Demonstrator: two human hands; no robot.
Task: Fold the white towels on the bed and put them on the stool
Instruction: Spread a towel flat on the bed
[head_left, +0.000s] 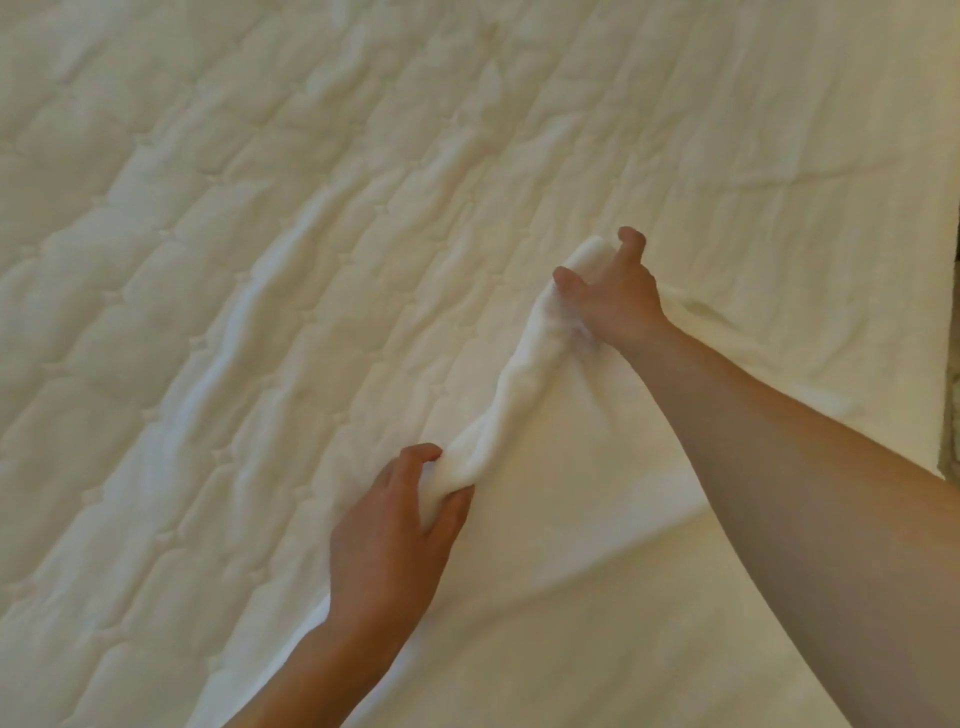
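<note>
White towel (561, 519) lies spread on quilted bed (208, 260), far edge bunched into raised ridge. Left hand (400, 514) grips near end of ridge, fingers curled round it. Right hand (613, 296) grips far end likewise.

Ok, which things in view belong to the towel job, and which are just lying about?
Job: white towel, its bunched edge gripped by the left hand and right hand; quilted bed under it.
Not job: narrow strip beyond the bed's right edge, too little to identify.
The stool is not in view.
</note>
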